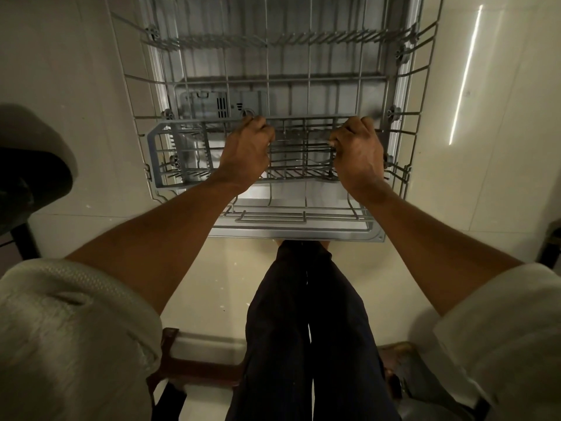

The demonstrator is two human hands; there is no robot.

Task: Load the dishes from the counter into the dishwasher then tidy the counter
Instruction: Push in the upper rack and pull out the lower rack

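Pale cream tiled floor (230,287), open grey metal dishwasher door (303,233) above it, grey wire dish rack (306,86) resting on the door

rack (306,83) – grey coated wire | floor (73,71) – glossy tile

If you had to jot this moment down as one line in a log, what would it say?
stage: dishwasher prep | left hand: grips upper rack front rail | right hand: grips same rail | rack: no dishes visible | door: open
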